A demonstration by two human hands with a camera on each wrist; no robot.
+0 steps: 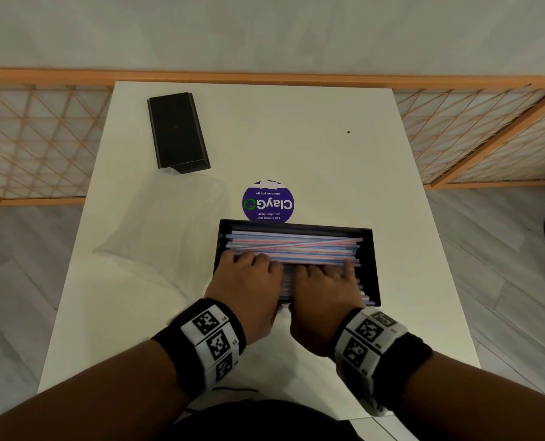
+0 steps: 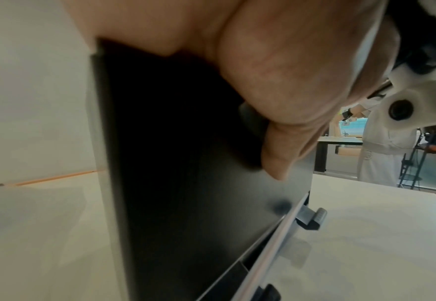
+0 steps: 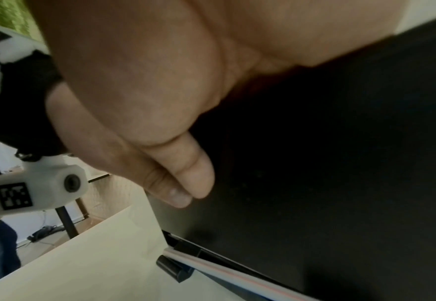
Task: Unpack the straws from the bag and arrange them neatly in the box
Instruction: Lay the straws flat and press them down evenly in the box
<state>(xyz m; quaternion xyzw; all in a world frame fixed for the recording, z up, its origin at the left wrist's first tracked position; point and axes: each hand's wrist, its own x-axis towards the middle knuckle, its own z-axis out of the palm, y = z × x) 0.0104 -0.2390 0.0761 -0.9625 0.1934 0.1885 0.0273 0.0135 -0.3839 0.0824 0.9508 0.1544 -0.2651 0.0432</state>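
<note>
A black box (image 1: 369,249) sits at the table's near middle, filled with striped pastel straws (image 1: 296,245) lying lengthwise; one crosses the others at a slant. Both hands lie side by side on the near part of the pile: my left hand (image 1: 249,272) and right hand (image 1: 325,278) press their fingers down on the straws. In the wrist views the left thumb (image 2: 284,154) and the right thumb (image 3: 186,173) rest against the outside of the box's near wall (image 2: 186,183) (image 3: 314,163). A straw (image 3: 224,270) lies along the foot of that wall. The clear plastic bag (image 1: 163,218) lies flat to the left.
The box's black lid (image 1: 177,132) lies at the far left of the white table (image 1: 328,138). A round purple sticker (image 1: 268,202) is just behind the box. A wooden lattice screen (image 1: 35,138) stands beyond the table. Another person (image 2: 381,146) stands in the background.
</note>
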